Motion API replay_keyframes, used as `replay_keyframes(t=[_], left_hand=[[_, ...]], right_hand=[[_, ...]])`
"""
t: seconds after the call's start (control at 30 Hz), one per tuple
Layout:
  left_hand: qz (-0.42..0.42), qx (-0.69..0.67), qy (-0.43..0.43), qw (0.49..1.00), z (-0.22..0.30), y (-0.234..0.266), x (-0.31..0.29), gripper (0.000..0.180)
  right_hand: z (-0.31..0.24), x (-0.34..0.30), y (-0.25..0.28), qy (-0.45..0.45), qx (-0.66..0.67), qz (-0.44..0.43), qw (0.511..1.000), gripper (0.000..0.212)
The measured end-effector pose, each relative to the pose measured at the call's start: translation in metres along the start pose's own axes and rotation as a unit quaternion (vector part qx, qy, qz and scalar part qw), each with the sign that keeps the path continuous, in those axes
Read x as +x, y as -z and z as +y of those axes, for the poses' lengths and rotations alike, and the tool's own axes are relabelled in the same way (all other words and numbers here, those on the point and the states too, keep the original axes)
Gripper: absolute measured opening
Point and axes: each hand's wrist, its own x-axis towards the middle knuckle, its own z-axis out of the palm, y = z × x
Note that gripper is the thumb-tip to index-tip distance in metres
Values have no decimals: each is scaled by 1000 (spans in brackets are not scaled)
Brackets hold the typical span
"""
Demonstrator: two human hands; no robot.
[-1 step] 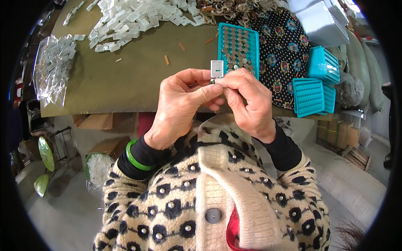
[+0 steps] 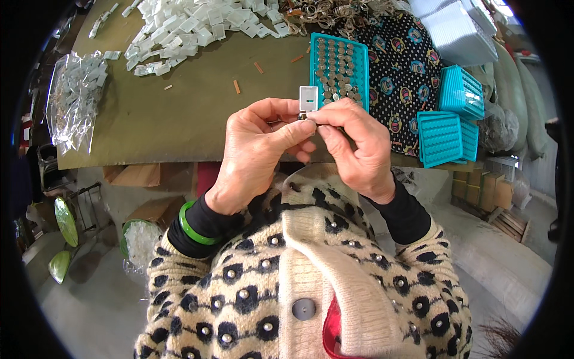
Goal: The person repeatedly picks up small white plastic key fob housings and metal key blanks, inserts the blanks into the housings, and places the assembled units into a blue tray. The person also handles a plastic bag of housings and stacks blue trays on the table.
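Note:
My left hand (image 2: 261, 140) is closed in a pinch, thumb against fingers, around the lower end of a small white rectangular plastic piece (image 2: 308, 97). The piece stands upright above the fingertips and has a raised rim and a small slot. At its base a tiny dark, shiny bit (image 2: 302, 116) shows between the fingers. From the other side my right hand (image 2: 357, 143) brings a bent forefinger to that same base; what its fingertips pinch is too small to name. Just beyond the hands lies a turquoise tray (image 2: 363, 66) with rows of small round metallic pieces (image 2: 332, 60).
White plastic pieces (image 2: 179, 30) lie heaped at the far left, near a clear bag (image 2: 76, 99) of similar ones. Turquoise trays (image 2: 441, 139) are stacked at right beside a patterned black cloth (image 2: 406, 78). Small orange strips (image 2: 237, 87) dot the green tabletop (image 2: 173, 119).
My right thumb has drawn very slightly away from my left thumb tip. The white plastic piece and both hands otherwise keep nearly the same place.

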Motion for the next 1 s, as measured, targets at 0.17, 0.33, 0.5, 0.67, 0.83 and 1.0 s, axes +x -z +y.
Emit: replay_keyframes(t=[0.17,0.33,0.5,0.67,0.83,1.0], left_hand=[[-3,-51,35,998,0,6,2,13],[-60,-102,41,992,0,13,10,14],[-83,-130,24,988,0,10,15,28],[-109,-153,28,982,-3,14,20,30],[-110,-185,29,976,-9,16,23,28],[-91,-204,19,975,-9,15,19,25]], right_hand=[[22,6,23,12,-234,93,968,12],[48,5,33,13,-368,20,930,16],[50,13,44,-11,-339,-31,940,11],[27,19,37,-73,-169,13,983,8],[9,21,13,30,-140,47,989,14],[9,22,-5,102,-166,88,977,24]])
